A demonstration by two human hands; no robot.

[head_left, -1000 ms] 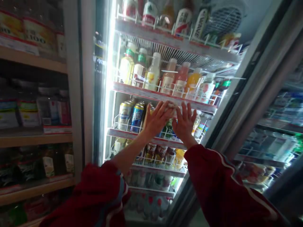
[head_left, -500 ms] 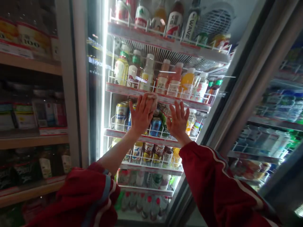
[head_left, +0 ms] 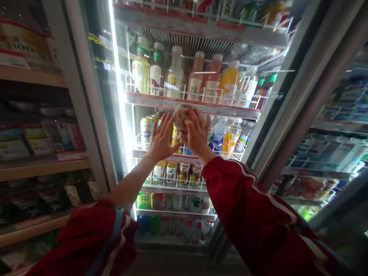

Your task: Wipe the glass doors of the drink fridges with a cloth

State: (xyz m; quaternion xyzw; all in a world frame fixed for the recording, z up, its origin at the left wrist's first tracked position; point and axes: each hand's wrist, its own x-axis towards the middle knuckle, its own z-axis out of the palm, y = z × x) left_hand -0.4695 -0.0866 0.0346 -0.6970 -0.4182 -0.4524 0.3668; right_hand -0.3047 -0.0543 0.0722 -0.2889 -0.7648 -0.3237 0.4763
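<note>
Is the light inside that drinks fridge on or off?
On. A bright strip glows down the left edge of the fridge, lighting its bottles.

A glaring light strip inside the fridge backlights the scene; surroundings dim, edges bent and blurred.

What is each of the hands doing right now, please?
Left hand: open, fingers spread, holding nothing.
Right hand: closed around a crumpled wad.
</note>
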